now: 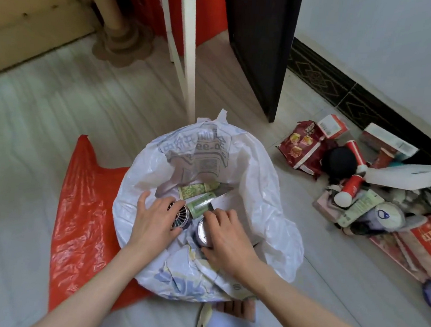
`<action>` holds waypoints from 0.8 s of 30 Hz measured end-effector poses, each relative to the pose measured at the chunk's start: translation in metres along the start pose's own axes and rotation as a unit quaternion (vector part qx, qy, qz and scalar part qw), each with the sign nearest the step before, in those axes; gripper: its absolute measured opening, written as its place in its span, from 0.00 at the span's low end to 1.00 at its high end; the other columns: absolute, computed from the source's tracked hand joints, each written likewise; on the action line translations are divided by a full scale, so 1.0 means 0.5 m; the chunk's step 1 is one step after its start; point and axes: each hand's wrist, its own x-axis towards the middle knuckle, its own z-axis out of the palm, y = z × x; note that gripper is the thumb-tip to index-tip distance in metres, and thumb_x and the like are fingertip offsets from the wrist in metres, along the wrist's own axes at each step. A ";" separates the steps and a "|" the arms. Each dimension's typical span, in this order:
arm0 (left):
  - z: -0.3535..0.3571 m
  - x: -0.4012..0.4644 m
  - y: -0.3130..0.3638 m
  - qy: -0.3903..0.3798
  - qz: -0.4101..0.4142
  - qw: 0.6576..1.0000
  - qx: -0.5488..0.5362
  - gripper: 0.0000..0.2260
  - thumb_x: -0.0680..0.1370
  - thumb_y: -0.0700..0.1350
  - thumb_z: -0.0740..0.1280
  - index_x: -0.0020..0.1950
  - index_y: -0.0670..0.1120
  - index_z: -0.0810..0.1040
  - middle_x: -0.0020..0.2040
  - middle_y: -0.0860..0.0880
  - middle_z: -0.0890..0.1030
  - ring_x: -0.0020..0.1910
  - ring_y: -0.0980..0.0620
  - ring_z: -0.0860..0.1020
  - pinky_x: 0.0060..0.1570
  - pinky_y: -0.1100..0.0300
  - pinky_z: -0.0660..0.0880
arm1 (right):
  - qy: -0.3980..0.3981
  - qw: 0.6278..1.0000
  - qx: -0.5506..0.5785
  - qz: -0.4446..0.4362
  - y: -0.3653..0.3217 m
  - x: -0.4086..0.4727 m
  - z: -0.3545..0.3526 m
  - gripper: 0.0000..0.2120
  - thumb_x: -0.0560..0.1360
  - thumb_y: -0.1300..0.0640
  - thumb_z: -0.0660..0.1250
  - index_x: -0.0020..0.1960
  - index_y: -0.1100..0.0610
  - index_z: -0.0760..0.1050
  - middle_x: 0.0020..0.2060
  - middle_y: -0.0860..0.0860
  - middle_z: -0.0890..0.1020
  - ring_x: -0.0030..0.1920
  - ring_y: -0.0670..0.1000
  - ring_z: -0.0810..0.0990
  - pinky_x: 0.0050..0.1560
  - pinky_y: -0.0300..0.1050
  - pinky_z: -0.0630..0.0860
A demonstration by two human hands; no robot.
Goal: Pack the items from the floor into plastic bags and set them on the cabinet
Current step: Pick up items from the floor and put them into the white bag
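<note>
Both hands work inside the open white plastic bag (271, 193) on the floor. The left hand (157, 216) grips a round finned metal object (179, 213); just right of it, the right hand (225, 235) curls round a silver can (202, 230). Green packets (201, 195) lie just beyond the fingers. The thin bag could tear if the hard items are pushed against it, and the pile of snacks (362, 185) well to the right remains unpacked.

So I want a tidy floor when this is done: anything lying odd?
The crumpled red plastic bag lies flat beside the white plastic bag; unpacked items are heaped against the wall.
</note>
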 end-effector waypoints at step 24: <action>0.035 0.003 0.186 0.047 0.025 0.993 -0.106 0.32 0.55 0.51 0.80 0.57 0.50 0.77 0.53 0.54 0.81 0.50 0.51 0.80 0.60 0.43 0.54 | -0.014 0.999 -0.031 -0.023 0.174 -0.070 -0.048 0.31 0.68 0.67 0.67 0.70 0.58 0.65 0.65 0.61 0.70 0.62 0.62 0.70 0.56 0.56 0.75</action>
